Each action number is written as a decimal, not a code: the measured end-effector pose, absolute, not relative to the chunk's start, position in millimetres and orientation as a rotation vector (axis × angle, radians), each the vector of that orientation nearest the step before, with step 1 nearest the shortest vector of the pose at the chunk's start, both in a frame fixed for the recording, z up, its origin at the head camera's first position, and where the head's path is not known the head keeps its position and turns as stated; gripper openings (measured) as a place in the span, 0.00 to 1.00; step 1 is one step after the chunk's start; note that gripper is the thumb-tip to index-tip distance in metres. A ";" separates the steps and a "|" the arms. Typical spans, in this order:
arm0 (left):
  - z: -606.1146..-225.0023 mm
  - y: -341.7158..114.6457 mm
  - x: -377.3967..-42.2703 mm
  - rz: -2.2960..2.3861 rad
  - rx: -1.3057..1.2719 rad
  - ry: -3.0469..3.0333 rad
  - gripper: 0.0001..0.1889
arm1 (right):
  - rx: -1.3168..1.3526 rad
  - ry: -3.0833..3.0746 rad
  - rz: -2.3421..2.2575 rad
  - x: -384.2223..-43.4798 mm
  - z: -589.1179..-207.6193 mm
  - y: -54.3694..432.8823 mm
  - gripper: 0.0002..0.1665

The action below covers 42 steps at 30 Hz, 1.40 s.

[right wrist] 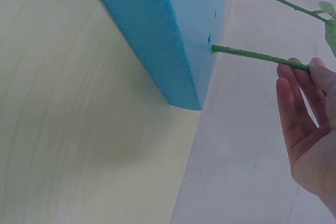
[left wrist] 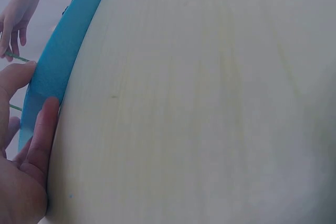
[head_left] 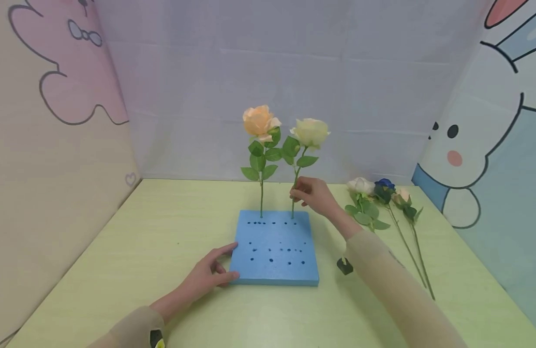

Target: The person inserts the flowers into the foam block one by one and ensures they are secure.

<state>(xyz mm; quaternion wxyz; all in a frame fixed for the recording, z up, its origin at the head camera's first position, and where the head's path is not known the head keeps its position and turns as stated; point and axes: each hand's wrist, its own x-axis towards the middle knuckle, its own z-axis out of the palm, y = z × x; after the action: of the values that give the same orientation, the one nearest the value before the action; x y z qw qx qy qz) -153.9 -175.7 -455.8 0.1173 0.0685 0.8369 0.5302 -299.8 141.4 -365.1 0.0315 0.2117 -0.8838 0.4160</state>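
Observation:
A blue foam board (head_left: 281,272) dotted with small holes lies flat on the table. My left hand (head_left: 207,271) rests against its left edge, index finger at the side and thumb by the front corner. In the left wrist view, the fingers (left wrist: 44,129) touch the board's side. With thumb and fingertips, my right hand (head_left: 313,194) pinches the green stem of a cream-white rose (head_left: 310,133). That stem (right wrist: 247,54) stands upright, its lower end at a hole near the back right of the board. A peach rose (head_left: 258,122) stands upright to its left, with its stem in the back row.
On the table's right side lie a pale pink-white rose (head_left: 361,185), a blue rose (head_left: 384,184) and a small peach rose (head_left: 401,196). A small dark object (head_left: 345,266) sits beneath the right forearm. Curtain walls with cartoon animals surround the table.

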 end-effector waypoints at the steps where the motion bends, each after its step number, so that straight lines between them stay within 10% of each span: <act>1: -455.6 -175.1 -154.7 1.553 0.194 2.447 0.41 | 0.650 -2.725 1.276 -300.2 -364.4 142.2 0.08; 42: -456.5 -174.9 -153.1 1.553 0.208 2.443 0.41 | 0.554 -2.674 1.095 -263.8 -379.7 221.1 0.26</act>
<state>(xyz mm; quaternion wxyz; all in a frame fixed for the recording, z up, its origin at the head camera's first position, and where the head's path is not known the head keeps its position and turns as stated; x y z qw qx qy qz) -153.1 -174.9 -456.5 0.1196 0.0710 0.8357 0.5313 -263.8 221.1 -379.7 0.0998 0.1873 -0.9044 0.3703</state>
